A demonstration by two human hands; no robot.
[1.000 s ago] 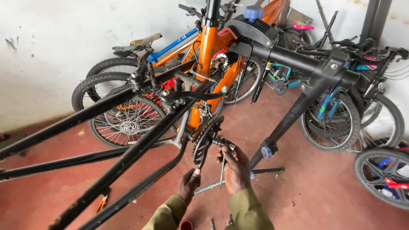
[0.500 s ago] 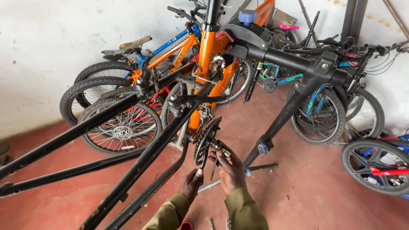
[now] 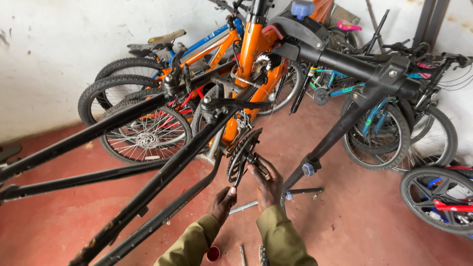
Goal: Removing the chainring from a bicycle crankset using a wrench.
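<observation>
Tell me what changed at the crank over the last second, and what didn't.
The right hand moved up from beside the left onto the crank arm at the chainring. The left hand kept low, just below the chainring. The view shifted a little. The black bike frame, the repair stand and the parked bikes stayed put.

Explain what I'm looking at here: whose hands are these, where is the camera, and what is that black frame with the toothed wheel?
The single view comes from a camera worn on a person's head, looking down at their own two bare hands. A black bicycle frame is clamped in a black repair stand. The right hand grips the crank arm at the toothed chainring. The left hand is just below the chainring; whether it holds anything is unclear. On the red floor lie a metal rod and a small red cap. Several bicycles lean against the white wall behind.
</observation>
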